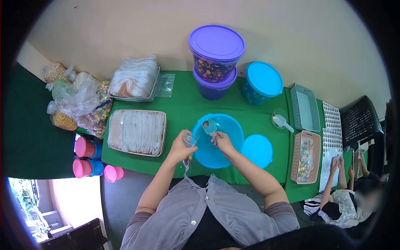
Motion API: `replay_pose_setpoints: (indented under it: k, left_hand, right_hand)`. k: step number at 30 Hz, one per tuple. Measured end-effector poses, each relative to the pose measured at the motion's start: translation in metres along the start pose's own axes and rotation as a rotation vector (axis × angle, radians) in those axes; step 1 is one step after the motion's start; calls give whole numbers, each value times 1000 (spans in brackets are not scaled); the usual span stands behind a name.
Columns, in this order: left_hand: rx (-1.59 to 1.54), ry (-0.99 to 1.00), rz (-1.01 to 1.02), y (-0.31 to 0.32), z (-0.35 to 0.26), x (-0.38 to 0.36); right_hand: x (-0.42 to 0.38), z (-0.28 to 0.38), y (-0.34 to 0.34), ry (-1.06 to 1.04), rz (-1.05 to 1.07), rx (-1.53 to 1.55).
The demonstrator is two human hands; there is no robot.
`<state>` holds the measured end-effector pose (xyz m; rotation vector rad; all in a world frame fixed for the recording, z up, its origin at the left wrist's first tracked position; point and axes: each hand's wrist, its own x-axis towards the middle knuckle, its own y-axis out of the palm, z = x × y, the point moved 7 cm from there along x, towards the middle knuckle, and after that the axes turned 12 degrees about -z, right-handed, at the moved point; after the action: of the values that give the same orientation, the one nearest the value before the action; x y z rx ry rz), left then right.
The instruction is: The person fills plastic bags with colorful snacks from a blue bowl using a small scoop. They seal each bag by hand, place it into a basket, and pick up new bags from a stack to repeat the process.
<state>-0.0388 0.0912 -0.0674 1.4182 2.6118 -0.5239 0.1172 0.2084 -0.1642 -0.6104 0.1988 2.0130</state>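
My left hand (180, 148) is closed around a clear plastic bag (188, 162), whose lower end hangs beneath the hand with coloured pieces showing in it. Clear, stiff-looking plastic (190, 140) stands out at the top of that grip, facing the basin. My right hand (223, 142) grips the handle of a translucent scoop (210, 126) with a few coloured pieces at its tip. The scoop is over the blue basin (214, 161), tilted to the far left. Both hands are near the basin's rim, one on each side.
A blue lid (257, 151) lies right of the basin. Baskets of plastic bags (139, 132) stand left; lidded tubs (216, 43) stand behind. Another scoop (283, 122) rests in a bowl. A pink basket (306, 156) holds filled packets. At far right, another person's hands (334, 162) work over sheets.
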Motion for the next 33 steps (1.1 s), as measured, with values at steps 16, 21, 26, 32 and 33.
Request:
replay_pose_setpoints:
  k: [16,21,26,32,33]
  left_hand:
    - [-26,-89,-14,-21,40,31]
    - [178,200,-316,-47,-21,14]
    - [106,459,-434,-42,-104,-13]
    - [304,745,-286,1,-140,-11]
    - [323,779,-260,9,-143,-13]
  right_hand:
    - [-30,57,-8,-114,120,108]
    - [-47,95,-37,-178,121,116]
    - [-79,162,-74,-305,78,-132]
    - [-134,245,-88,-467,47,-425]
    - [-139,247,-86,-466,49,-560]
